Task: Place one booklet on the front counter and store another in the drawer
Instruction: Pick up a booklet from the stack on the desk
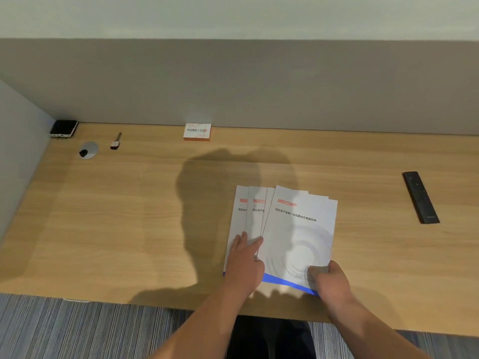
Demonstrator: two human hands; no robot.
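Note:
Several white booklets with red titles and a blue bottom stripe lie fanned out on the wooden desk (129, 216). The top booklet (298, 229) sits at the right of the fan, tilted slightly clockwise. My right hand (329, 281) pinches its lower right corner, thumb on the cover. My left hand (245, 263) lies flat with fingers spread on the lower booklets (242, 221), pressing them to the desk. The raised front counter (233, 16) runs along the top of the view, above a grey panel. No drawer is in view.
A black remote (420, 196) lies at the right. A stack of cards (197, 131) stands against the grey back panel. A small marker-like stick (116, 141), a round cable grommet (88, 150) and a black box (64, 128) sit at the far left corner. Striped carpet shows below the desk edge.

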